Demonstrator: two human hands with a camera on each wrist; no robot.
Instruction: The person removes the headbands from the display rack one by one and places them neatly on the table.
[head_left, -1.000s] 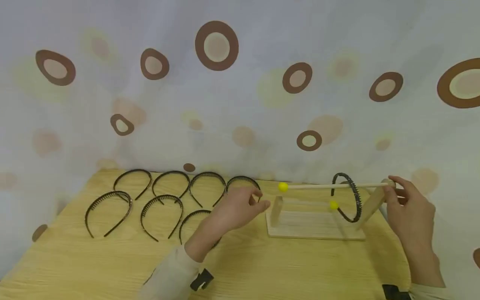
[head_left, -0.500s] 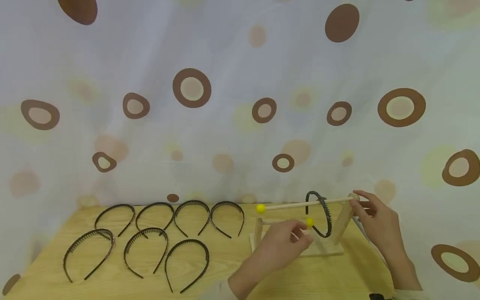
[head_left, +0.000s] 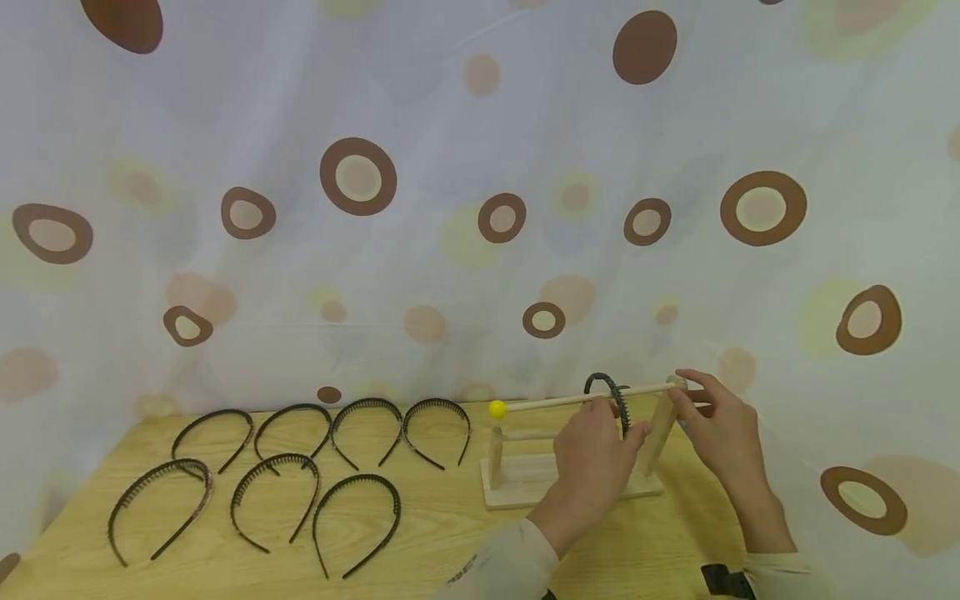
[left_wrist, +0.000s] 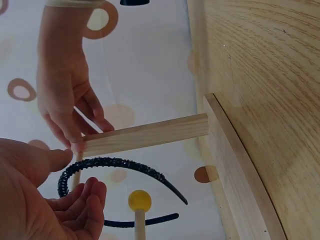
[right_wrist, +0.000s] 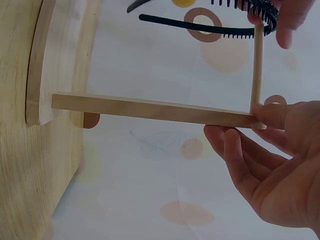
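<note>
A wooden stand [head_left: 521, 493] has a long upper rod [head_left: 547, 403] with a yellow ball [head_left: 497, 409] at its left end. One black toothed headband [left_wrist: 115, 162] hangs around this rod. My left hand [head_left: 592, 458] is at the headband, thumb on one side and loosely bent fingers on the other; the left wrist view shows a gap between them. At the top of the upright [right_wrist: 150, 109], my right hand [head_left: 723, 429] pinches the end where the rod joins it. The left hand hides the lower rod's end in the head view, though its yellow ball [left_wrist: 140, 200] shows from the left wrist.
Several black headbands lie left of the stand in two rows, among them a back-row headband [head_left: 437, 403] and a front-row headband [head_left: 395, 508]. A patterned curtain [head_left: 420, 267] hangs behind the wooden table [head_left: 442, 550].
My left hand has moved right, from over the loose headbands to the headband on the rod. The right hand keeps its hold on the stand. The head view has tilted up.
</note>
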